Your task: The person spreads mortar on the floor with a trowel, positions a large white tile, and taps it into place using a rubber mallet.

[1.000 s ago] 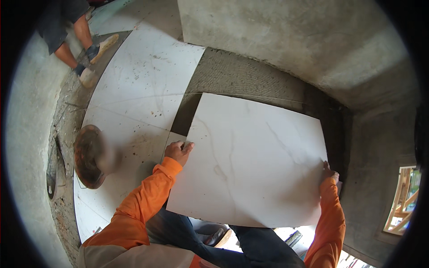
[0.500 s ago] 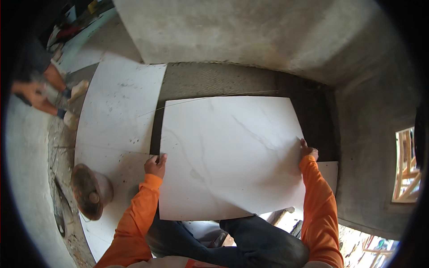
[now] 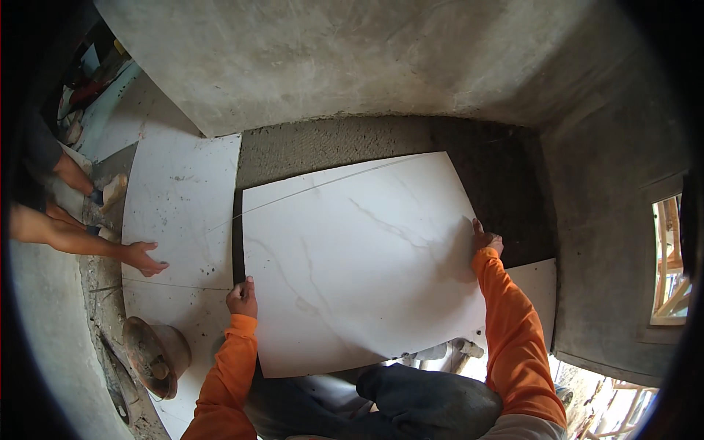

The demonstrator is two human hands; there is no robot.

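Between my hands I hold a large white floor tile [image 3: 359, 271] with grey marble-like veins, above the floor and in front of my knees. My left hand [image 3: 243, 298] grips its left edge, the fingers curled under and the thumb up. Around the right edge, farther from me, closes my right hand [image 3: 488, 240]. Beyond the tile lies a bed of grey mortar [image 3: 323, 147], combed on the left and darker on the right. A thin string [image 3: 323, 183] runs slantwise across the tile's far side. What lies directly under the tile is hidden.
White laid tiles [image 3: 176, 198] extend on the left. A bucket [image 3: 158, 356] with a dirty inside stands there. Another person's hand [image 3: 145, 259] reaches over these tiles. Concrete walls [image 3: 293, 73] rise ahead and right, with a window [image 3: 667, 257]. Another white tile [image 3: 535, 293] lies at right.
My view has shifted. The tile has turned a little, its left side now nearer to me, and its far edge now passes under the string. The other person's hand has stretched out over the laid tiles.
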